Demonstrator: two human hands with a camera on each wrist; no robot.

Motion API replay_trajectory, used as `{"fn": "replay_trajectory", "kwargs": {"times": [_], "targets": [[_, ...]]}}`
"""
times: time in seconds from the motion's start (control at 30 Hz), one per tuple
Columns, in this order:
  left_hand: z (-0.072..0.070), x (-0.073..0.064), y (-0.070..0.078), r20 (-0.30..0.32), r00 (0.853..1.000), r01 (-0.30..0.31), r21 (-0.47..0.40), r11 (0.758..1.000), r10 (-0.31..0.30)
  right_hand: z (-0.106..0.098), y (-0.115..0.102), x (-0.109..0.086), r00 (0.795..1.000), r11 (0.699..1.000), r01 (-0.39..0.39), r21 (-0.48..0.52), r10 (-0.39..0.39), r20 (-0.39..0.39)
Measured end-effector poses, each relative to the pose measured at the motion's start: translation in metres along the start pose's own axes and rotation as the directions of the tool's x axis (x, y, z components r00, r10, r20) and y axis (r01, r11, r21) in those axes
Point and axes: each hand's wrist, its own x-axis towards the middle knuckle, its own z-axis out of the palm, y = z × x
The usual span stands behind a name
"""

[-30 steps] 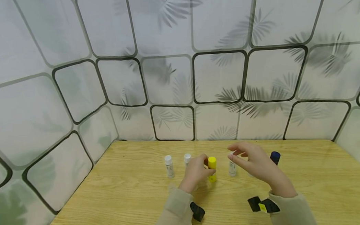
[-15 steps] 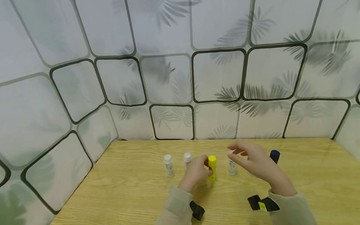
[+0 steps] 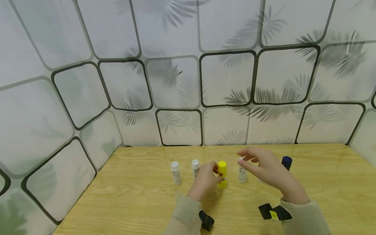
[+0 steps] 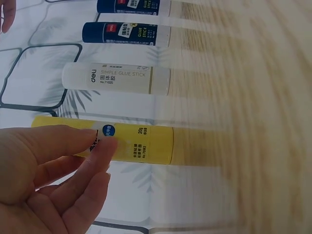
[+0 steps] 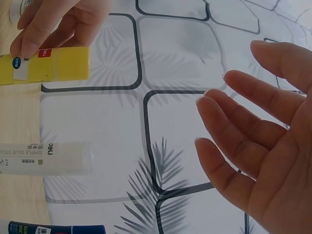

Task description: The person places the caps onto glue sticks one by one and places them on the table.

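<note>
My left hand (image 3: 205,179) pinches a yellow glue stick (image 3: 222,165), thumb and fingers at its side. The stick stands upright; in the left wrist view its base is level with the bases of the neighbouring sticks. My right hand (image 3: 266,166) hovers with loosely bent fingers, holding nothing; the right wrist view shows its fingers (image 5: 229,126) spread apart. Behind its fingertips, in the head view, stands a white glue stick (image 3: 242,175), whose label shows in the left wrist view. Two dark blue glue sticks (image 4: 124,33) stand beyond that one; the right hand hides much of them from the head view.
Two more white-capped sticks stand left of the yellow one: one at the far left (image 3: 176,174), and another (image 3: 195,164) partly covered by my left hand. All stand on a wooden table (image 3: 131,200), with a patterned curtain (image 3: 179,82) behind and at both sides.
The yellow glue stick has shifted very slightly right in my left hand's fingers. My right hand keeps its place.
</note>
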Motion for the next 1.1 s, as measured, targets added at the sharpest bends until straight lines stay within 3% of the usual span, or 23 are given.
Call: {"fn": "replay_trajectory", "kwargs": {"times": [1.1], "targets": [[0.006,0.0016,-0.0012,0.01,1.0,0.012,-0.063,0.998,-0.011,0.0007,0.0004,-0.0008,1.0,1.0,0.013,0.009,-0.014,0.008]]}}
